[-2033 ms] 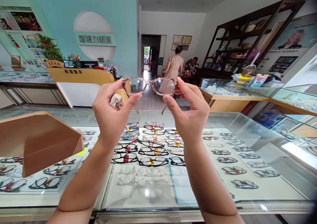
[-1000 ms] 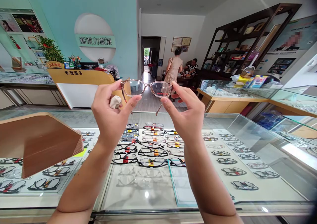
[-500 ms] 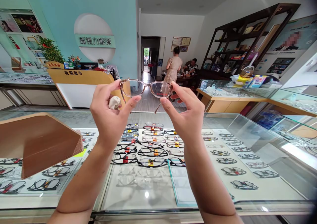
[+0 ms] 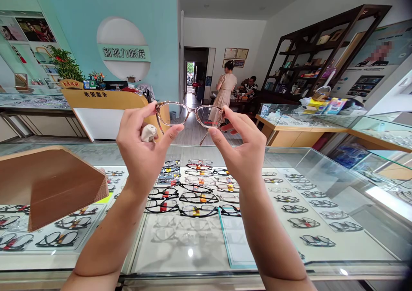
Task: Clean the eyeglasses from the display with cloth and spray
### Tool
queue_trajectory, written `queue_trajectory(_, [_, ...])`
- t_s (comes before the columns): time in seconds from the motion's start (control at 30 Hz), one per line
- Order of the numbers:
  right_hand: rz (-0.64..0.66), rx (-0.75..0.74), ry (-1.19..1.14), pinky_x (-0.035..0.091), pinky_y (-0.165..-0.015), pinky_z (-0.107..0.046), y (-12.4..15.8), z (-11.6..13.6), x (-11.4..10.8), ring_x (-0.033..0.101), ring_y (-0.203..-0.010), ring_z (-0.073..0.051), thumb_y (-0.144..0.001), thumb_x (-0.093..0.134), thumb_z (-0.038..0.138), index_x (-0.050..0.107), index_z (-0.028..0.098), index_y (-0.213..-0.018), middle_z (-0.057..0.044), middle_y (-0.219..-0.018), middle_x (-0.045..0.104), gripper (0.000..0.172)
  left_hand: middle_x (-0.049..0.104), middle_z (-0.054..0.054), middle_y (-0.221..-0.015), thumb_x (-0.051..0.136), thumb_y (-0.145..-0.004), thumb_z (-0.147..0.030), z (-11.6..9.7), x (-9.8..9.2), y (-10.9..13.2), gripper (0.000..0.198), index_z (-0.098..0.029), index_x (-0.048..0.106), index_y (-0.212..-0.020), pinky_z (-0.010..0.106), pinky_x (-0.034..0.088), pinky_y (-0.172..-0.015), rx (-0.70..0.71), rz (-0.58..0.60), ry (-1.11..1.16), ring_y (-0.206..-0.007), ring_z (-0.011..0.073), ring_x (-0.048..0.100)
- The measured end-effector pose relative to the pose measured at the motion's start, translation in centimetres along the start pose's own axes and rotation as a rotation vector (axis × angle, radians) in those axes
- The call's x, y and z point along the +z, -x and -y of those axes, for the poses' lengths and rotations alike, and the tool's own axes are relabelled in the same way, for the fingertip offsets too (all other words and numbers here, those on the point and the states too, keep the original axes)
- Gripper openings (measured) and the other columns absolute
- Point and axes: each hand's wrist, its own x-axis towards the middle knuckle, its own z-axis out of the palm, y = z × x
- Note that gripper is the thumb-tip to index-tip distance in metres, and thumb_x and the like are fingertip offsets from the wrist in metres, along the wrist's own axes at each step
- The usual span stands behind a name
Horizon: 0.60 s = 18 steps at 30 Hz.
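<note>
Above the glass counter (image 4: 193, 244), left hand (image 4: 141, 153) and right hand (image 4: 245, 153) pinch pinkish, clear-lensed glasses (image 4: 172, 114).

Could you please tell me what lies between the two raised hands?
In the head view, pinkish clear-lens glasses span the gap, left hand and right hand pinching either end.

I see the glasses (image 4: 174, 114): pinkish clear frame, temples open, held up level. A beige cloth (image 4: 148, 133) is wadded just lower left.
</note>
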Motion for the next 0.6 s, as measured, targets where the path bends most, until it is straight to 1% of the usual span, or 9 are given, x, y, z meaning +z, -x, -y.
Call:
queue_trajectory(0.3, [0.003,0.013,-0.015,0.065,-0.090,-0.044,0.08,0.04,0.38,0.076,-0.091,-0.021,-0.098,0.079,0.038,0.080,0.030,-0.142,-0.007,-0.122,0.084,0.045,0.077,0.008,-0.114,0.095,-0.086,-0.062,-0.24,-0.06,0.04,0.058,-0.031,0.077,-0.131,0.047,0.062,-0.082,0.014,-0.017,-0.017,-0.089,0.0252,0.071])
queue_trajectory(0.47, [-0.009,0.004,0.008,0.065,-0.089,-0.045,0.15,0.12,0.28,0.075,-0.093,-0.022,-0.099,0.077,0.039,0.079,0.032,-0.144,-0.007,-0.122,0.083,0.046,0.079,0.008,-0.115,0.094,-0.086,-0.063,-0.10,0.12,0.08,0.057,-0.030,0.077,-0.130,0.048,0.063,-0.086,0.008,0.003,-0.011,-0.099,0.0281,0.074])
queue_trajectory(0.6, [-0.041,-0.017,-0.018,0.064,-0.086,-0.043,0.13,0.23,0.19,0.073,-0.091,-0.021,-0.098,0.079,0.036,0.080,0.030,-0.143,-0.007,-0.121,0.081,0.046,0.079,0.008,-0.115,0.095,-0.086,-0.062,0.13,0.27,0.16,0.058,-0.028,0.076,-0.129,0.047,0.063,-0.089,-0.009,0.019,0.023,-0.104,0.0275,0.075])
